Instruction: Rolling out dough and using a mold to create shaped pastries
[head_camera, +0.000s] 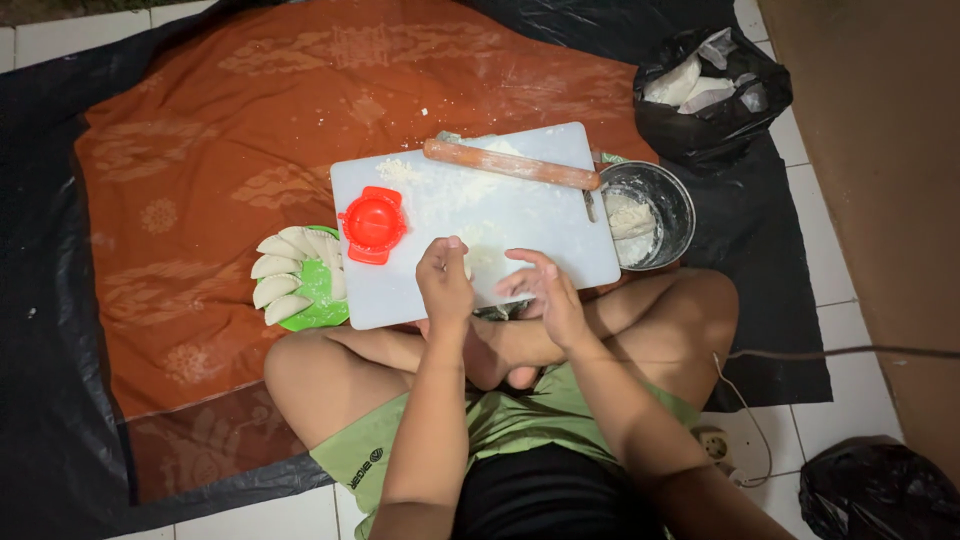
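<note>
I sit cross-legged with a floured white cutting board (540, 235) across my knees. My left hand (443, 285) hovers over the board's near edge, fingers pinched on a small piece of pale dough (467, 264). My right hand (545, 290) is beside it with fingers spread and blurred, holding nothing I can see. A red plastic dumpling press (373, 224) lies closed on the board's left side. A wooden rolling pin (510, 164) rests along the far edge.
A green plate (318, 292) with several folded dumplings sits left of the board. A metal pot (648, 213) holding dough stands at its right. Two black plastic bags (712, 92) (875, 490), a power socket (712, 445) and cable lie on the tiled floor.
</note>
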